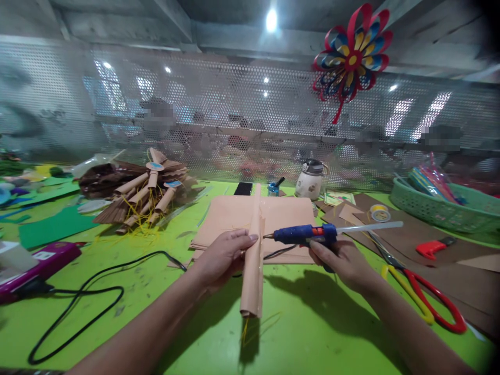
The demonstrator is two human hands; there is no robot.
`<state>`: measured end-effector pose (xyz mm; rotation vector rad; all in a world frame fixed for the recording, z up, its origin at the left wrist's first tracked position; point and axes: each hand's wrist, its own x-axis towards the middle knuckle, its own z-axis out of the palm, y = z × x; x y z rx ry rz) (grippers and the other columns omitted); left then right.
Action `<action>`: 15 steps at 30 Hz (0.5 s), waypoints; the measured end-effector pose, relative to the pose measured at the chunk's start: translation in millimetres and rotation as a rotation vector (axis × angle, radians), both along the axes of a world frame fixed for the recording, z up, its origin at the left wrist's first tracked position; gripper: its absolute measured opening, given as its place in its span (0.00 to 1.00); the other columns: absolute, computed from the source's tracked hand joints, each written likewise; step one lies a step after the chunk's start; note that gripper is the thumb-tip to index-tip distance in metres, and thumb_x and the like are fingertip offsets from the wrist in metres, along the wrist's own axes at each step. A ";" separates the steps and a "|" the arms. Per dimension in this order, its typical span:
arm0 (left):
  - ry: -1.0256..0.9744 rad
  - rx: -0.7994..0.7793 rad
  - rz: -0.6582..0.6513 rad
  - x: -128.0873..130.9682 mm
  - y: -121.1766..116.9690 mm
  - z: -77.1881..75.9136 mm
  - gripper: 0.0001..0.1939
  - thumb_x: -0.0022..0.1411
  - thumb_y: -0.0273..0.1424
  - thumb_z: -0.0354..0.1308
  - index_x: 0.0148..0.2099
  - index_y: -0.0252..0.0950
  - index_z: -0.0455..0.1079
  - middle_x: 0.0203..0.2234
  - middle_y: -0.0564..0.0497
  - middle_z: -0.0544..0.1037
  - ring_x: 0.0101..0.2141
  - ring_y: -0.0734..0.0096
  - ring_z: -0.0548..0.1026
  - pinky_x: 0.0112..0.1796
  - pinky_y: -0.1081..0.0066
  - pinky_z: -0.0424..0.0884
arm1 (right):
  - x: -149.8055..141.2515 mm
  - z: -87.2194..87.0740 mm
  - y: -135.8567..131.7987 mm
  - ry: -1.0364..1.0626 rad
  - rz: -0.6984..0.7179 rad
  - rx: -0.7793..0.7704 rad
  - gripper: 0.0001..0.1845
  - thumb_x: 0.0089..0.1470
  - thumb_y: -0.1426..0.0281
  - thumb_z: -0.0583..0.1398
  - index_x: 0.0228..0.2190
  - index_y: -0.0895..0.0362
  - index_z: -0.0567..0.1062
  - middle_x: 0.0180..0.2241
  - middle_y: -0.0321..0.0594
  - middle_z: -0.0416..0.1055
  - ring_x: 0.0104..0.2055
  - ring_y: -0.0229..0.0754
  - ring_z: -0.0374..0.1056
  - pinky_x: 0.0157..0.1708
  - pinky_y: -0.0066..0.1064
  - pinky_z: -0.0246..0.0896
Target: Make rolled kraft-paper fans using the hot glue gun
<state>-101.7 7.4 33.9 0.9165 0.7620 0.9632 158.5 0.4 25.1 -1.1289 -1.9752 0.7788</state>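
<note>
My left hand is closed around a rolled tube of tan paper, held upright above the green table, with yellow strands poking out of its lower end. My right hand grips a blue hot glue gun held level, its metal nozzle touching the tube's right edge near the top. A clear glue stick juts out of the gun's back to the right. Behind the tube lies a stack of flat tan paper sheets.
A pile of finished paper rolls lies back left. Red and yellow scissors and a red cutter rest on brown sheets at right, beside a green basket. A black cable and pink tool are at left. A perforated screen stands behind.
</note>
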 end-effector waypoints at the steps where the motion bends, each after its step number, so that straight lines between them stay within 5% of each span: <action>1: 0.011 -0.002 0.000 0.8 -1.0 0.9 0.08 0.50 0.30 0.66 0.31 0.32 0.71 0.22 0.52 0.71 0.23 0.75 0.70 0.26 0.75 0.66 | 0.0 0.3 0.5 0.000 -0.005 0.003 0.24 0.60 0.53 0.52 0.21 0.57 0.63 0.20 0.34 0.56 0.23 0.35 0.52 0.24 0.30 0.47; 15: 0.107 -0.006 -0.010 3.4 -3.3 0.4 0.12 0.48 0.32 0.68 0.28 0.32 0.69 0.20 0.56 0.67 0.20 0.82 0.64 0.22 0.81 0.60 | 0.8 -0.9 3.7 -0.052 0.007 0.010 0.24 0.60 0.53 0.52 0.21 0.56 0.63 0.21 0.34 0.58 0.24 0.36 0.55 0.26 0.30 0.49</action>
